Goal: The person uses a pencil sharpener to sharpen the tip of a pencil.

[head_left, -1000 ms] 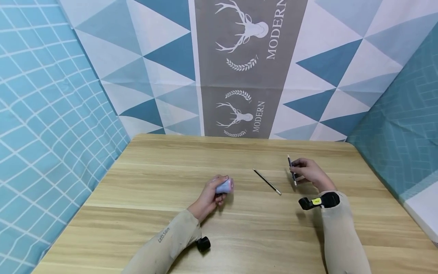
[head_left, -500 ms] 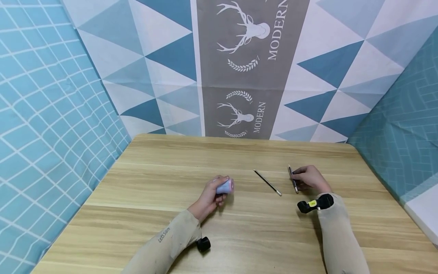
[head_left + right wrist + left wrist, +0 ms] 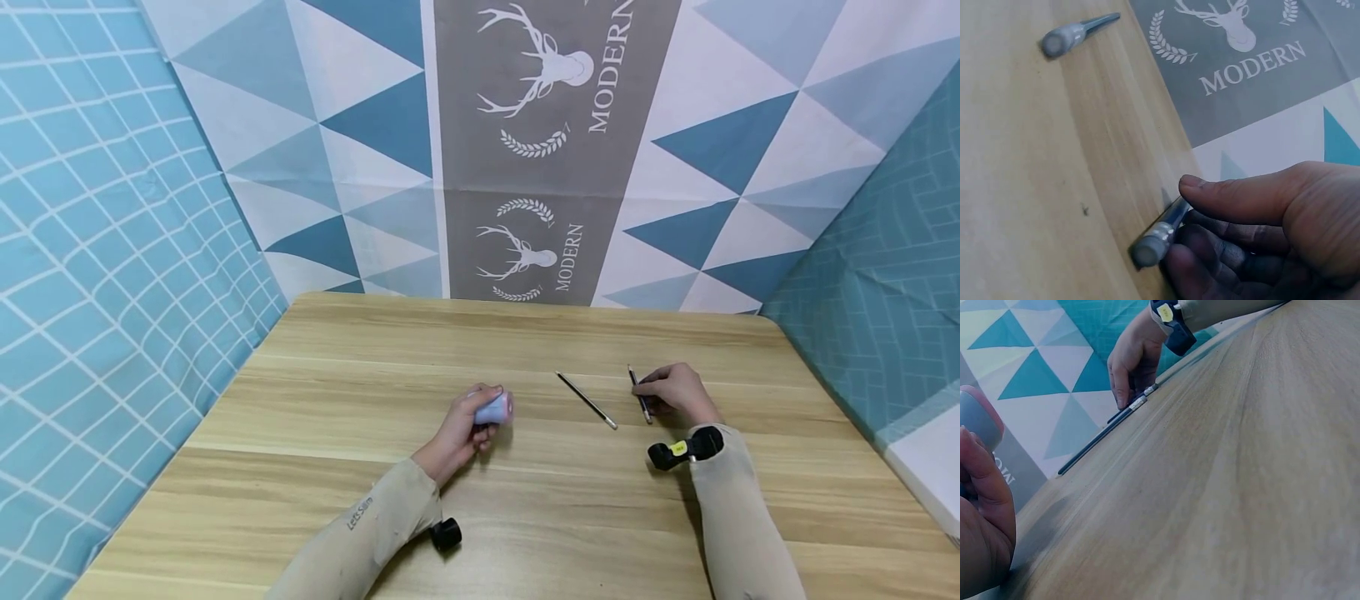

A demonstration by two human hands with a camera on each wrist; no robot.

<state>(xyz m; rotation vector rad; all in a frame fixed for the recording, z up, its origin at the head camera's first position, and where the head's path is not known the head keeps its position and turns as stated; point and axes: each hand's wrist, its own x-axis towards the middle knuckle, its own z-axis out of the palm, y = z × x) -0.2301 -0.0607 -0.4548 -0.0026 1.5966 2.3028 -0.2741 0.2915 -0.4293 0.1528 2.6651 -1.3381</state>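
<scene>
My left hand grips a small light-blue cylinder with a pink end that has a round spot in its middle. In the left wrist view only part of this cylinder shows at the left edge. Farther right, my right hand pinches a dark pencil between thumb and fingers, low at the tabletop, its pale eraser end toward me. A second dark pencil lies slantwise on the table between the hands. The right wrist view shows both eraser ends, the lying pencil at upper left and the pinched pencil below.
The wood-grain table reaches back to a patterned cloth wall. Blue grid cloth hangs along the left, teal cloth along the right. A white block-like surface stands at the right edge.
My right hand has come down toward the table and slightly nearer with its pencil, then a little to the left. The left hand and the lying pencil have stayed in place.
</scene>
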